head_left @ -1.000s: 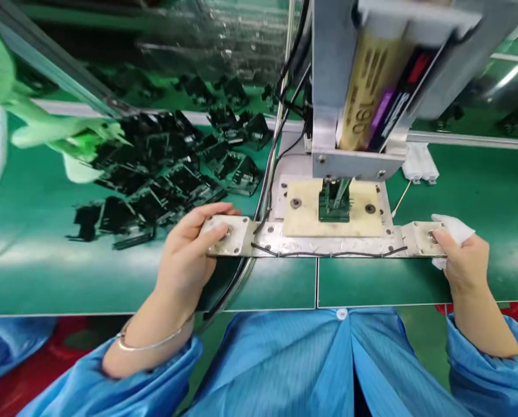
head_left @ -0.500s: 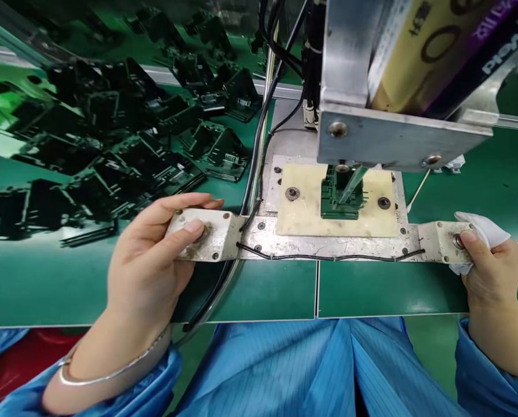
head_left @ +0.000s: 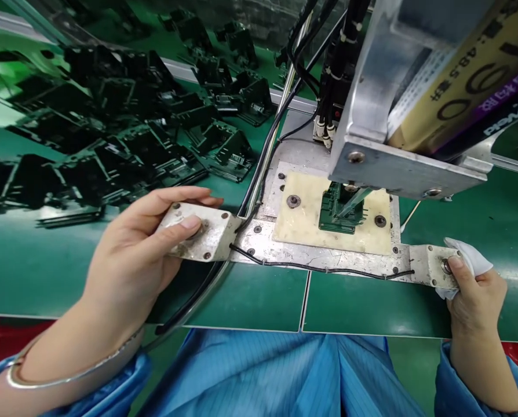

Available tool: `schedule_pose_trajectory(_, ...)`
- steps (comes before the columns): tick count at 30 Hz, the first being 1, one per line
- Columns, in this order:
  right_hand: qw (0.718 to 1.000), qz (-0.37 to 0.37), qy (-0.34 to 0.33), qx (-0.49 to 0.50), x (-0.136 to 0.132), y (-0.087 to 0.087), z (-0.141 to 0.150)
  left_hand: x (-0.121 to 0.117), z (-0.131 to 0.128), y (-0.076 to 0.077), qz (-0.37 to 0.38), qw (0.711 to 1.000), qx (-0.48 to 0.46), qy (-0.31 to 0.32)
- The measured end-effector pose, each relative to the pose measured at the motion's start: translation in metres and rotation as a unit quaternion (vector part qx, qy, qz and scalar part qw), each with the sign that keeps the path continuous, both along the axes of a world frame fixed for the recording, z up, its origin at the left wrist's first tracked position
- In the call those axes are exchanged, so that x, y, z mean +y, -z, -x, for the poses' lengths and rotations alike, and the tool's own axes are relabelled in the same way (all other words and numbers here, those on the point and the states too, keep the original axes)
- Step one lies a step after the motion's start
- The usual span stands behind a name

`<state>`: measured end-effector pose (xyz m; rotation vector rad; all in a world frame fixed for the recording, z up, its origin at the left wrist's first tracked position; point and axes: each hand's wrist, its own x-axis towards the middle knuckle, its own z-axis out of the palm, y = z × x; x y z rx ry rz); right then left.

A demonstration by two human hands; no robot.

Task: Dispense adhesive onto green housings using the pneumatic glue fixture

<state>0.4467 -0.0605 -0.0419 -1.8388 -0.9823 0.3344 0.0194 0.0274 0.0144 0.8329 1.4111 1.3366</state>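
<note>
My left hand (head_left: pixel 139 243) is wrapped round the left metal button box (head_left: pixel 215 234), its thumb lying on the button. At the other end of the metal bar, my right hand (head_left: pixel 476 292) grips the right button box (head_left: pixel 435 265). Its thumb rests on that button (head_left: pixel 446 266), and a white cloth (head_left: pixel 470 255) is held under the fingers. Between the hands, a green circuit board part (head_left: pixel 338 220) sits in the cream fixture plate (head_left: pixel 300 223). A clear dispensing nozzle (head_left: pixel 352 202) slants down to it; whether the tip touches is unclear.
A metal bracket (head_left: pixel 407 168) with a gold and purple glue cartridge (head_left: pixel 463 87) overhangs the fixture. Many dark green board assemblies (head_left: pixel 137 139) crowd the left side. Black cables (head_left: pixel 280 116) run beside the fixture. A cotton swab (head_left: pixel 410 216) lies to the right.
The camera view has tilted and shifted slightly, so the machine appears rotated. Both hands keep their places on the button boxes, thumbs still on the buttons.
</note>
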Motion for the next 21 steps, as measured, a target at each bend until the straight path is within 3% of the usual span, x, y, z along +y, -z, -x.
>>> schedule_pose_trajectory(4, 0.997, -0.018, 0.010, 0.071, 0.0041, -0.0057, 0.0048, 0.0011, -0.0031, -0.0015, -0.016, 1.000, 0.000, -0.007)
schedule_pose_trajectory(9, 0.998, -0.007, -0.006, 0.068, 0.0047, -0.0076, 0.0059, 0.0005, -0.0034, -0.0012, -0.016, 1.000, 0.000, -0.003)
schedule_pose_trajectory(21, 0.998, 0.014, 0.026, 0.061, 0.0018, -0.0005, 0.0018, 0.0025, 0.0038, 0.0074, -0.030, 0.999, 0.030, 0.003)
